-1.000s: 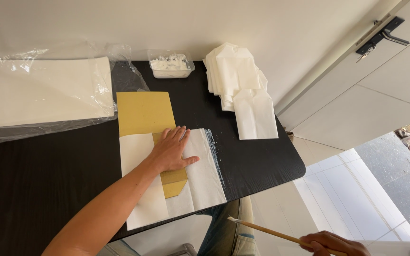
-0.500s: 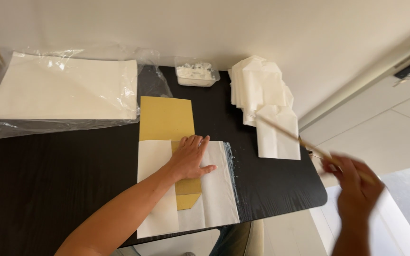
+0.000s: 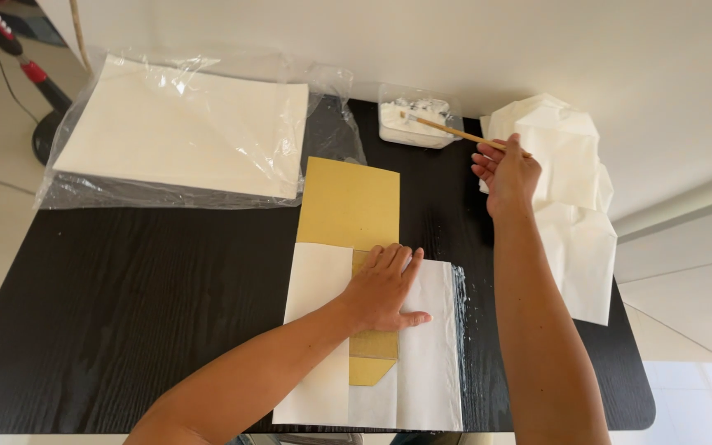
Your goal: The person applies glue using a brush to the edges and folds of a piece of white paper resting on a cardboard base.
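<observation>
Right fingers [image 3: 488,158] pinching brush [image 3: 455,132]

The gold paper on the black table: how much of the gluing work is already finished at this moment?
Done: white sheets are folded over the gold paper, and wet smears mark the table beside their right edge. In hand: the left hand presses the fold flat while the right hand dips the brush into the paste tub. Left: the gold paper's upper half is uncovered, and its strip shows between the white sheets.
</observation>
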